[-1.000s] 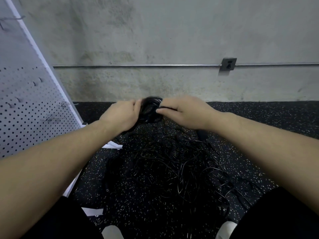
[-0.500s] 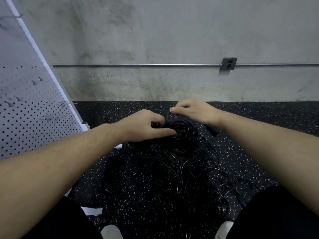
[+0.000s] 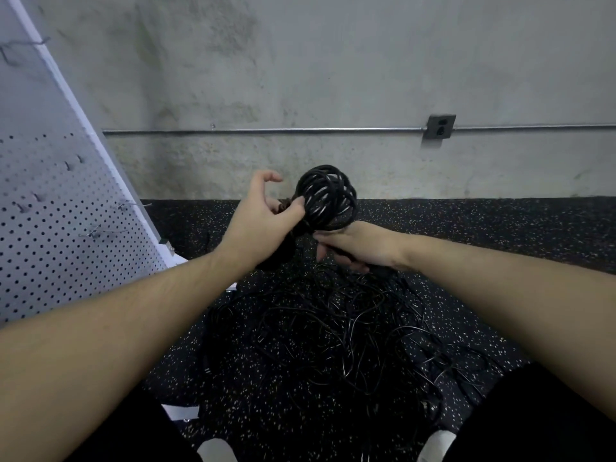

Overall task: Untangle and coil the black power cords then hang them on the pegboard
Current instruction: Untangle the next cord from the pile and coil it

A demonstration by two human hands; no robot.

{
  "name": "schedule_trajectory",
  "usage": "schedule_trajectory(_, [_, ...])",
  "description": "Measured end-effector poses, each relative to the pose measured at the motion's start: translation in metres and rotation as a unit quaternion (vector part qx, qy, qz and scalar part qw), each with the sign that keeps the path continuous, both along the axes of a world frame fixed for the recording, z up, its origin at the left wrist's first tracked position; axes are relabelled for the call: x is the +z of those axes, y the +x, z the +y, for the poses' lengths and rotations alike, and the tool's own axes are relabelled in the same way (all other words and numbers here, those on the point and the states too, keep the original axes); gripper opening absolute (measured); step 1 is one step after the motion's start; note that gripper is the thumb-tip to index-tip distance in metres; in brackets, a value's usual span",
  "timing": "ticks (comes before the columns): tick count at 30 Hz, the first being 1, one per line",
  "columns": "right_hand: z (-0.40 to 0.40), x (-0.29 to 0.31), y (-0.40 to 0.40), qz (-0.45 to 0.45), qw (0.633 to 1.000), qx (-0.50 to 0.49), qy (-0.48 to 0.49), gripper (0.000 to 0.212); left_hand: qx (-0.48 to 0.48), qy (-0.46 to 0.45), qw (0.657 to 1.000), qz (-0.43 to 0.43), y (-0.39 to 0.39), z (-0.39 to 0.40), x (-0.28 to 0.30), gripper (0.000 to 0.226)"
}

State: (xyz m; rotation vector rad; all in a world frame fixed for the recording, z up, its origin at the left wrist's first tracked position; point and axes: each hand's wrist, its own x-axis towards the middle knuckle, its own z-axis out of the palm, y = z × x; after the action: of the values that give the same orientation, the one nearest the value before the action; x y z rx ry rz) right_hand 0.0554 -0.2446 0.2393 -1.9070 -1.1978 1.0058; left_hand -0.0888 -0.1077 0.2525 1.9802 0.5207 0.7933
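Black speckled rubber floor (image 3: 500, 235), loose tangle of black cords (image 3: 333, 335) sprawled mid-floor, white pegboard (image 3: 66, 235) standing at left edge.

Both hands (image 3: 263, 218) (image 3: 358, 246) raised, fingers curled

I am holding a coil (image 3: 328, 198) of smooth, shiny black cord that looks like rubbery plastic. The tangled cords (image 3: 333, 331) below me are looking the same, thin and glossy. The floor (image 3: 500, 235) is looking like rough, dull black rubber with pale specks. The wall (image 3: 333, 78) is bare, blotchy grey concrete. The pegboard (image 3: 50, 228) is looking smooth, white and matt, with thin metal hooks (image 3: 100, 232).
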Motion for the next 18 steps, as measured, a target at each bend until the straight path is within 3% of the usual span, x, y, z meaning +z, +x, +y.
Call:
schedule_trajectory(5, [0.011, 0.021, -0.024, -0.243, 0.967, 0.063, 0.029, 0.042, 0.112, 0.080, 0.985, 0.106, -0.005, 0.025, -0.009, 0.062])
schedule_trajectory(9, [0.012, 0.034, -0.035, -0.361, 0.924, 0.118, 0.043, 0.039, 0.145, 0.128, 0.968, 0.159, -0.005, 0.026, 0.000, 0.056])
schedule_trajectory(12, [0.009, 0.040, -0.038, -0.349, 0.928, 0.115, 0.064, 0.036, 0.172, 0.199, 0.943, 0.202, -0.010, 0.032, 0.004, 0.048])
schedule_trajectory(15, [0.007, 0.038, -0.036, -0.336, 0.929, 0.080, 0.135, 0.033, 0.160, 0.186, 0.938, 0.243, -0.015, 0.035, 0.004, 0.064])
schedule_trajectory(18, [0.005, 0.036, -0.030, -0.317, 0.934, 0.013, 0.165, 0.026, 0.115, 0.055, 0.960, 0.248, -0.014, 0.034, 0.004, 0.068])
